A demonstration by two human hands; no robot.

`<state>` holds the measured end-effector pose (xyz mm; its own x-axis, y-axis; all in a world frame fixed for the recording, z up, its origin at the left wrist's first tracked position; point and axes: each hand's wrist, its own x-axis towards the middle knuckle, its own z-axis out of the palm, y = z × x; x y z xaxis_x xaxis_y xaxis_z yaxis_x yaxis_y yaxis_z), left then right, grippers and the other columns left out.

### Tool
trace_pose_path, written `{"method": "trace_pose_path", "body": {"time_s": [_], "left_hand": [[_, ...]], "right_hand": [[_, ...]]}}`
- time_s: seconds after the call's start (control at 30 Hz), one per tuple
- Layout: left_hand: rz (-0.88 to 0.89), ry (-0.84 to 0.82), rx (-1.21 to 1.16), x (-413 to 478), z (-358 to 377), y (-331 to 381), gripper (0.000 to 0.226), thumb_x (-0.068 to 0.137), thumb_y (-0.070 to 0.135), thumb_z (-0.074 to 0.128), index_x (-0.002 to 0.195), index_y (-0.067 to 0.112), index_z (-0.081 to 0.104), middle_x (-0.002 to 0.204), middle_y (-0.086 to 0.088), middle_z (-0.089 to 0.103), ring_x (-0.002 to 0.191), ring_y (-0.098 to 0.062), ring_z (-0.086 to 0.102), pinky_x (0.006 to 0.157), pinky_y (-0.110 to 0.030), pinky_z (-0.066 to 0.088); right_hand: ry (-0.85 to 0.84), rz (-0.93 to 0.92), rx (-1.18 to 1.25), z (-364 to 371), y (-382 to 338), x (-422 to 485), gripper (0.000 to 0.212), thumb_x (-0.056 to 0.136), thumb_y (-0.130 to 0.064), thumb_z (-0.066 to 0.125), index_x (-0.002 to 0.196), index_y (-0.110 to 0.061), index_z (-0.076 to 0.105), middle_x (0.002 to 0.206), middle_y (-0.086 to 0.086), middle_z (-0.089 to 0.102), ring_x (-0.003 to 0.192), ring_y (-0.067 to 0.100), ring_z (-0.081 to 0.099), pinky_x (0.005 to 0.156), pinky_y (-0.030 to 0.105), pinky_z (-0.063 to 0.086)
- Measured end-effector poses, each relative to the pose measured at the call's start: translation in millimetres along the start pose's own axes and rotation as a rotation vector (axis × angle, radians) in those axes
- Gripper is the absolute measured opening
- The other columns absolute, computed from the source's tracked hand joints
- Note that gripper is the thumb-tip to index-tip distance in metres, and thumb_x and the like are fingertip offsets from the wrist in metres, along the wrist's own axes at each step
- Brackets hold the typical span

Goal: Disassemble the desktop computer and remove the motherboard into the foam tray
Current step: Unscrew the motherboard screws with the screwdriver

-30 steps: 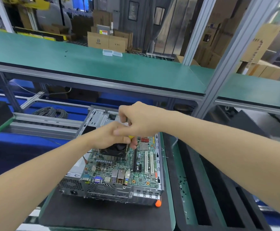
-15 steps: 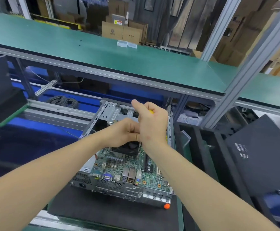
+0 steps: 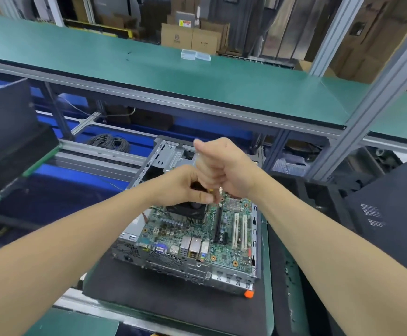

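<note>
Over the motherboard [image 3: 187, 230], left hand [image 3: 180, 185] and right hand [image 3: 226, 166] grip screwdriver [image 3: 211, 190].

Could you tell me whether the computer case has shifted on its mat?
No. The computer case still sits on the black mat, orange foot by its right edge.

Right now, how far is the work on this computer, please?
Done: the case is open, its cover off. In hand: the left hand and right hand grip a mostly hidden tool over the fan. Left: the circuit board sits in the case, not yet in the foam tray on the right.
</note>
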<state>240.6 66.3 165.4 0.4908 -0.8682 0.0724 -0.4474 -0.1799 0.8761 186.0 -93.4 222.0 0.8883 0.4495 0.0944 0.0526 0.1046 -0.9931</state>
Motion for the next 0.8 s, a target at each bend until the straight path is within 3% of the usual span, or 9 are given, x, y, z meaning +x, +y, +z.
{"method": "trace_pose_path", "body": {"time_s": [0.1, 0.17, 0.27, 0.37, 0.43, 0.53, 0.67, 0.73, 0.8], "left_hand": [[-0.074, -0.100, 0.219, 3, -8, 9, 0.039, 0.081, 0.052, 0.083, 0.111, 0.031, 0.069, 0.103, 0.013, 0.072, 0.098, -0.005, 0.066, 0.091, -0.026, 0.054], [-0.118, -0.142, 0.596, 5, -1, 7, 0.059, 0.074, 0.078, 0.070, 0.104, 0.027, 0.068, 0.096, 0.015, 0.068, 0.092, -0.009, 0.063, 0.085, -0.027, 0.053], [0.056, 0.075, 1.017, -2, 21, -12, 0.058, 0.069, 0.081, 0.069, 0.085, 0.028, 0.050, 0.086, 0.014, 0.057, 0.090, -0.019, 0.060, 0.074, -0.030, 0.040], [-0.062, -0.010, 1.075, 2, 21, -26, 0.082, 0.068, 0.087, 0.058, 0.126, 0.030, 0.055, 0.122, 0.008, 0.056, 0.109, -0.018, 0.053, 0.084, -0.033, 0.042], [-0.060, 0.006, 1.045, 3, 19, -29, 0.088, 0.063, 0.086, 0.059, 0.132, 0.031, 0.054, 0.124, 0.008, 0.057, 0.110, -0.019, 0.053, 0.085, -0.033, 0.041], [0.008, 0.037, 1.006, 4, 19, -30, 0.068, 0.061, 0.075, 0.068, 0.109, 0.028, 0.062, 0.105, 0.014, 0.053, 0.103, -0.017, 0.054, 0.079, -0.030, 0.039], [0.042, 0.049, 0.971, 3, 20, -29, 0.047, 0.060, 0.062, 0.074, 0.083, 0.034, 0.044, 0.077, 0.025, 0.033, 0.087, -0.019, 0.052, 0.071, -0.033, 0.041], [0.007, 0.014, 1.012, 6, 21, -29, 0.053, 0.062, 0.068, 0.068, 0.099, 0.034, 0.054, 0.096, 0.019, 0.054, 0.099, -0.020, 0.055, 0.078, -0.035, 0.045], [-0.004, -0.003, 1.088, 9, 18, -37, 0.068, 0.064, 0.074, 0.062, 0.119, 0.035, 0.055, 0.121, 0.011, 0.058, 0.112, -0.019, 0.055, 0.084, -0.035, 0.044]], "right_hand": [[0.101, 0.059, -0.055, 12, -3, 0, 0.061, 0.108, -0.049, 0.042, 0.058, -0.015, 0.037, 0.052, 0.004, 0.020, 0.046, 0.021, 0.015, 0.048, 0.029, 0.023], [0.232, 0.043, -0.079, 21, -1, 0, 0.050, 0.110, -0.044, 0.043, 0.068, -0.017, 0.045, 0.051, 0.002, 0.030, 0.046, 0.020, 0.022, 0.050, 0.031, 0.026], [0.538, 0.002, -0.141, 29, 2, -1, 0.053, 0.107, -0.050, 0.048, 0.063, -0.019, 0.055, 0.055, 0.002, 0.052, 0.048, 0.018, 0.044, 0.049, 0.028, 0.041], [0.815, -0.062, -0.126, 32, 8, 1, 0.060, 0.102, -0.057, 0.052, 0.055, -0.021, 0.053, 0.054, 0.000, 0.050, 0.048, 0.016, 0.042, 0.049, 0.027, 0.040], [0.785, -0.121, -0.035, 36, 14, 1, 0.063, 0.100, -0.056, 0.057, 0.053, -0.018, 0.041, 0.051, 0.001, 0.034, 0.048, 0.019, 0.029, 0.049, 0.026, 0.033], [0.679, -0.214, 0.007, 37, 20, 2, 0.062, 0.094, -0.042, 0.070, 0.052, -0.018, 0.032, 0.052, -0.001, 0.024, 0.047, 0.018, 0.020, 0.047, 0.016, 0.030], [0.581, -0.208, -0.096, 30, 21, 9, 0.060, 0.087, -0.035, 0.078, 0.048, -0.025, 0.033, 0.050, -0.004, 0.024, 0.044, 0.017, 0.021, 0.047, 0.021, 0.026], [0.486, -0.160, -0.045, 20, 20, 10, 0.063, 0.089, -0.030, 0.077, 0.050, -0.019, 0.030, 0.048, -0.001, 0.022, 0.041, 0.020, 0.018, 0.046, 0.020, 0.024], [0.305, -0.137, 0.055, 4, 20, 8, 0.059, 0.088, -0.015, 0.073, 0.053, -0.018, 0.026, 0.048, -0.001, 0.021, 0.040, 0.014, 0.015, 0.047, 0.019, 0.021]]}}
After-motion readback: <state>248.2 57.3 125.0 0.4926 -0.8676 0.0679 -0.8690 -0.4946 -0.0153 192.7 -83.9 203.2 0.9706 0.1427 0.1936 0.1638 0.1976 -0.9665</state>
